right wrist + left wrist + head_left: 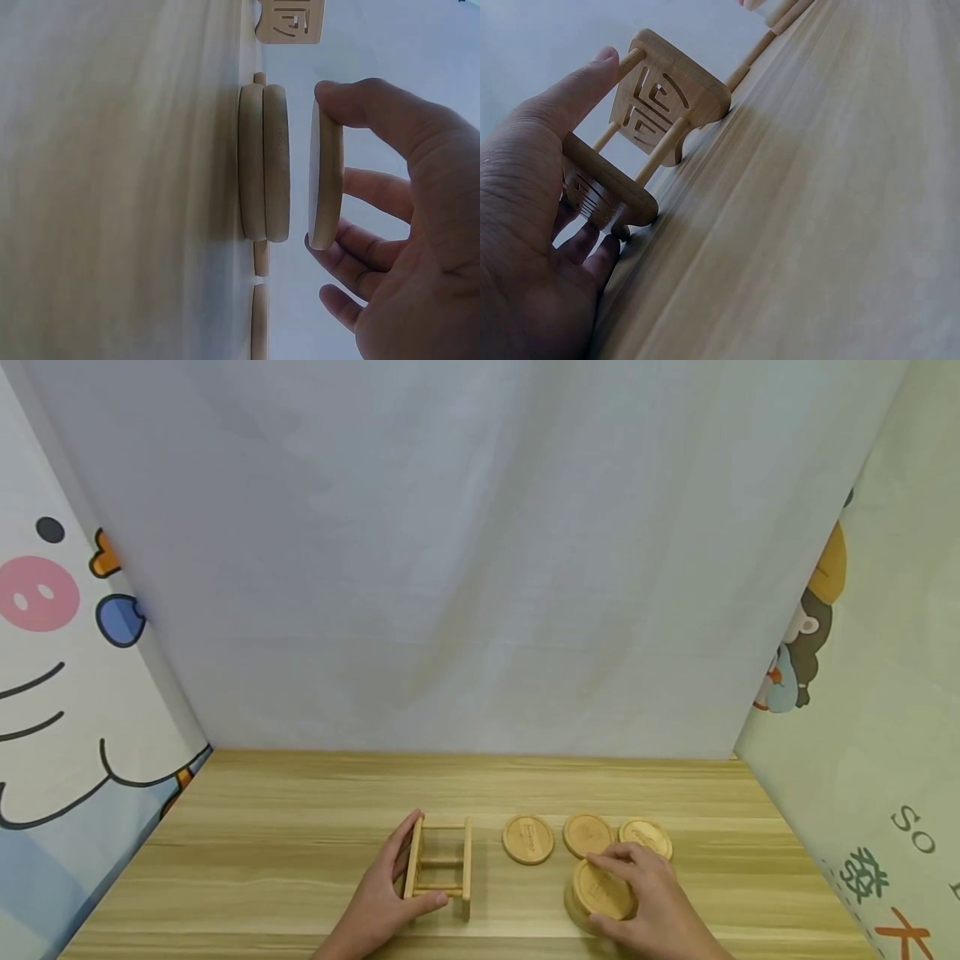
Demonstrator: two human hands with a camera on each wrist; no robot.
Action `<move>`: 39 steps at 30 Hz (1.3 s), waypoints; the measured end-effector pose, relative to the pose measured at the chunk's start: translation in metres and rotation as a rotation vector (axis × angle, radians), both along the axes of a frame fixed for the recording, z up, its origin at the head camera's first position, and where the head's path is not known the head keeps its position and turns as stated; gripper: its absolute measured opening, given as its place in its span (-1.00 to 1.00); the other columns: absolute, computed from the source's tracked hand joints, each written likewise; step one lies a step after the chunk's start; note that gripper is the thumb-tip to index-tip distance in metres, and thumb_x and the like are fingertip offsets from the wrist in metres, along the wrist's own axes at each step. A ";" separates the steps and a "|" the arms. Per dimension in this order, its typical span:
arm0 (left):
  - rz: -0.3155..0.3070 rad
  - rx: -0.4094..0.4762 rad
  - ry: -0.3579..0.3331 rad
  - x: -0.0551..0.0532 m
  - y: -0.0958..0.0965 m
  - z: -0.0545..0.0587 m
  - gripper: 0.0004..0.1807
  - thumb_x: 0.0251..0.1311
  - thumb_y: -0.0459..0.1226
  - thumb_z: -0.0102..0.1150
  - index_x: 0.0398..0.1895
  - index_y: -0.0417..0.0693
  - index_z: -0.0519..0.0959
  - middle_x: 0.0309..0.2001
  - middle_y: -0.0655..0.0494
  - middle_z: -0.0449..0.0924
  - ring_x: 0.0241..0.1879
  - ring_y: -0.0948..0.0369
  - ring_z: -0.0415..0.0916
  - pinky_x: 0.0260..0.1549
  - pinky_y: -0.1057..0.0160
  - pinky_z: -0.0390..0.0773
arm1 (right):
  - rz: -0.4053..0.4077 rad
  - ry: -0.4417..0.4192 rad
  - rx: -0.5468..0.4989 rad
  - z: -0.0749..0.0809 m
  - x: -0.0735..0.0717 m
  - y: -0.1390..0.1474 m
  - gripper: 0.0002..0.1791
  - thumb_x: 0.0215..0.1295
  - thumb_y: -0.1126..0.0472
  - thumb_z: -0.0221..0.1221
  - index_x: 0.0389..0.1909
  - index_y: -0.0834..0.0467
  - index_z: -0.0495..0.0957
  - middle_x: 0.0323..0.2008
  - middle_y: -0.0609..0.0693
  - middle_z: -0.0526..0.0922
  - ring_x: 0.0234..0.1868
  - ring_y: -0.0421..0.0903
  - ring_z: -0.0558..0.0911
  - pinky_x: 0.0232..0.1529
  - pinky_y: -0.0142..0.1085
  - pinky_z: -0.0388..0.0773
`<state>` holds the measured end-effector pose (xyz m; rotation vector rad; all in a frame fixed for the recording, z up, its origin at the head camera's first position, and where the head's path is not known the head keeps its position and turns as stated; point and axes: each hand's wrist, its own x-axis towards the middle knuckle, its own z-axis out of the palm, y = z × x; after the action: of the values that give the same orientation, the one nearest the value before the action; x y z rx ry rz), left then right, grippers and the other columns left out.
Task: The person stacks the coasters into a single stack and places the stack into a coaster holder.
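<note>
On the far left is a wall sheet with a white cartoon animal that has a round pink nose. A plain pale cloth hangs at the back, behind a table with stripy wood.

Next comes the person's left hand. It holds a little wooden rack, with the fingers bent round the left side board and the thumb over the bar at the near end. The rack stands on the table. It has two side boards with thin bars between them, and lines are cut through the boards.

To the right of the rack, a round wooden disc lies flat by itself. A second flat disc is beside it, farther right.

A bit nearer the person is a pile of two discs, one right on top of the other. Just over the pile is a lifted disc, and the right wrist view shows a small gap under it. The right hand pinches this disc by its edge, thumb on one side and fingers on the other.

Behind the right hand lies one more flat disc. On the far right, a pale green wall sheet has cartoon people and writing.
</note>
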<state>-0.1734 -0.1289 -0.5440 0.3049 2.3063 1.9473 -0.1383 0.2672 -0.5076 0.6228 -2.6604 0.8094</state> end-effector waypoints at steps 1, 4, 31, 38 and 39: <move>0.001 -0.002 0.001 0.000 0.000 0.000 0.21 0.28 -0.20 0.67 0.85 0.19 0.05 0.79 -0.14 0.01 0.69 -0.28 0.14 0.42 -0.07 0.58 | 0.002 0.006 0.002 0.000 0.000 0.000 -0.24 -0.01 -0.04 0.77 0.25 0.10 0.80 0.12 -0.16 0.64 0.11 -0.05 0.61 0.18 0.25 0.46; 0.002 -0.001 0.002 0.000 0.000 0.000 0.21 0.28 -0.20 0.67 0.85 0.19 0.05 0.79 -0.14 0.01 0.70 -0.27 0.13 0.44 -0.08 0.56 | 0.007 0.002 0.008 -0.002 0.000 0.001 -0.23 -0.01 -0.05 0.77 0.26 0.09 0.80 0.12 -0.16 0.64 0.11 -0.07 0.61 0.17 0.23 0.44; -0.007 0.010 0.006 -0.002 -0.001 0.000 0.20 0.29 -0.21 0.65 0.85 0.17 0.04 0.79 -0.16 0.00 0.69 -0.29 0.13 0.42 -0.07 0.58 | 0.059 0.011 0.049 -0.012 -0.005 0.000 -0.20 -0.04 0.00 0.78 0.27 0.16 0.78 0.12 -0.13 0.64 0.11 -0.10 0.61 0.13 0.23 0.45; -0.009 -0.005 0.004 -0.003 -0.001 0.000 0.21 0.30 -0.19 0.65 0.86 0.16 0.03 0.80 -0.15 -0.03 0.71 -0.27 0.09 0.47 -0.12 0.51 | 0.042 -0.062 0.054 -0.007 -0.003 -0.001 -0.17 0.00 -0.07 0.76 0.31 0.13 0.76 0.16 -0.07 0.65 0.15 0.01 0.62 0.16 0.26 0.45; -0.009 -0.008 0.004 -0.003 -0.001 0.000 0.21 0.30 -0.19 0.65 0.86 0.16 0.02 0.80 -0.15 -0.03 0.71 -0.27 0.08 0.48 -0.14 0.50 | 0.032 -0.074 0.052 -0.006 -0.003 0.000 -0.17 0.02 -0.11 0.75 0.32 0.11 0.76 0.17 -0.06 0.65 0.16 0.04 0.61 0.18 0.28 0.46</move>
<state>-0.1760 -0.1298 -0.5445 0.3186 2.3104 1.9342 -0.1411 0.2668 -0.5141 0.6629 -2.7531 0.7888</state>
